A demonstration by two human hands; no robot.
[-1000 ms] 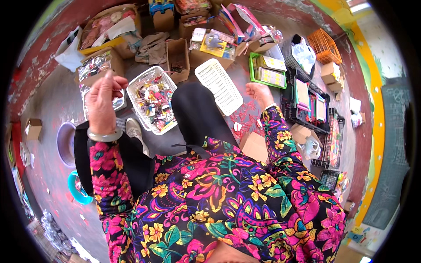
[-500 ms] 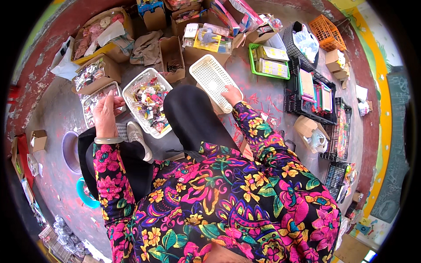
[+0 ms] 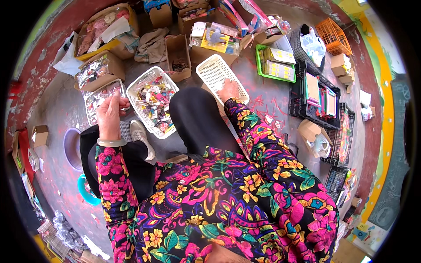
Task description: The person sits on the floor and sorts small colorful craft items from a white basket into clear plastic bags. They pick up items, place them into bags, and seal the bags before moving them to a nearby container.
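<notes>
My left hand [image 3: 110, 116], with a pale bangle [image 3: 112, 143] at its wrist, is raised beside a white basket of small clear-wrapped items [image 3: 104, 98]. Its thumb and fingers are drawn together; what they hold, if anything, I cannot make out. My right hand [image 3: 229, 89] reaches over the near right part of a white perforated basket [image 3: 213, 69], fingers bent down toward its bottom. Something small and whitish may be at those fingertips. Between the hands, left of my knee, a white basket [image 3: 137, 115] holds a jumble of small colourful pieces.
Cardboard boxes [image 3: 177, 57] line the far side. A green basket [image 3: 274, 79] and black crates [image 3: 315, 114] stand at right. A purple basin [image 3: 71, 149] and a turquoise ring-shaped rim [image 3: 84, 193] lie at left. My bent knee [image 3: 197, 114] rises in the middle.
My right hand has moved from the basket's right rim inward over its bottom. My left hand stays near the wrapped items, its fingers drawn closer together. The whole view has shifted slightly.
</notes>
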